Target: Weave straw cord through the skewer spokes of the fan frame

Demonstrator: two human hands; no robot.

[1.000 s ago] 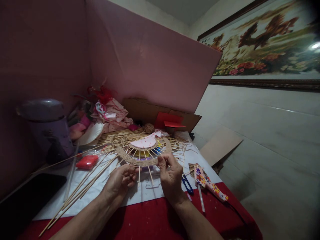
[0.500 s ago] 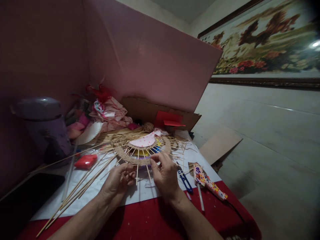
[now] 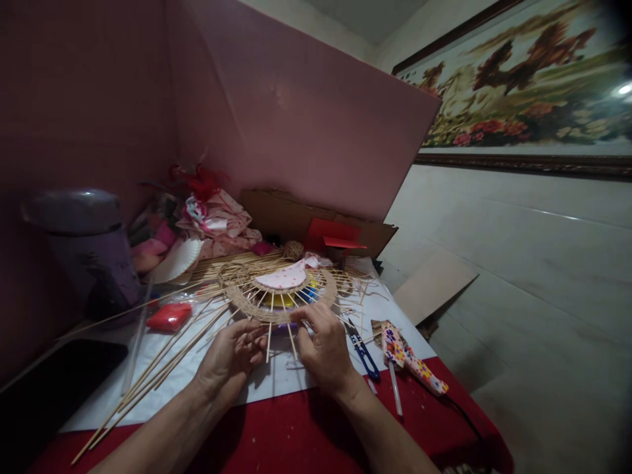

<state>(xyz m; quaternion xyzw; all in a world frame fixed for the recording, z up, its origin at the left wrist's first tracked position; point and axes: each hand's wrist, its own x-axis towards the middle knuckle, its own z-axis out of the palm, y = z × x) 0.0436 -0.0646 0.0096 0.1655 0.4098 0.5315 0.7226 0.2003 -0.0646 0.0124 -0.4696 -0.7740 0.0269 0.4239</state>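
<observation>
A round, flat piece of thin bamboo sticks with a woven twine band (image 3: pixel 254 313) is tilted above the table. Pink dotted fabric (image 3: pixel 284 276) covers its middle, and bare stick ends poke out past the band. My left hand (image 3: pixel 234 355) grips the lower left edge with curled fingers, partly hidden by the piece. Over the near edge, my right hand (image 3: pixel 323 345) is closed, its index fingertip on the twine band and thumb just below, beside a protruding stick.
Blue thread snips (image 3: pixel 364 355) and a flower-patterned glue gun (image 3: pixel 407 362) lie at right. Long loose sticks (image 3: pixel 162 365), a red packet (image 3: pixel 170 317) and a dark phone-like slab (image 3: pixel 74 368) are at left. A purple flask (image 3: pixel 93 263), fabric (image 3: pixel 224 227) and cardboard (image 3: pixel 276 210) stand behind.
My right index finger has slid slightly left along the twine band, and the thumb has dropped away from it. The protruding sticks have shifted a little left. My left hand keeps its place.
</observation>
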